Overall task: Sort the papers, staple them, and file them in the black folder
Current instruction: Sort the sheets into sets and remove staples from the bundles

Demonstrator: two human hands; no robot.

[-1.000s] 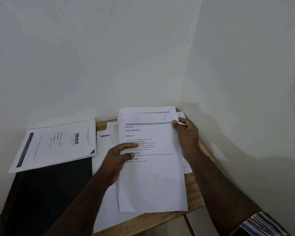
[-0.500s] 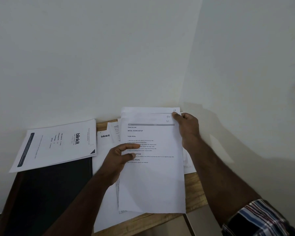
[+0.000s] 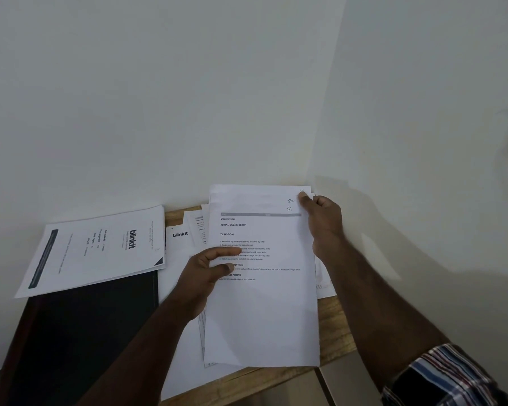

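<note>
Both hands are holding one fanned stack of papers (image 3: 261, 303) over the wooden table (image 3: 333, 323). At least three sheets are showing at its top edge, marked S1, S2 and a third, partly covered mark. The left hand (image 3: 206, 276) is gripping the stack's left edge, thumb lying across the printed top page. The right hand (image 3: 323, 221) is pinching the stack's top right corner. Left of the stack, one black folder (image 3: 85, 332) is lying flat, with one blinkit-headed sheet (image 3: 97, 247) overlapping its far end. More loose sheets (image 3: 182, 288) are lying beneath the stack; their count is unclear.
</note>
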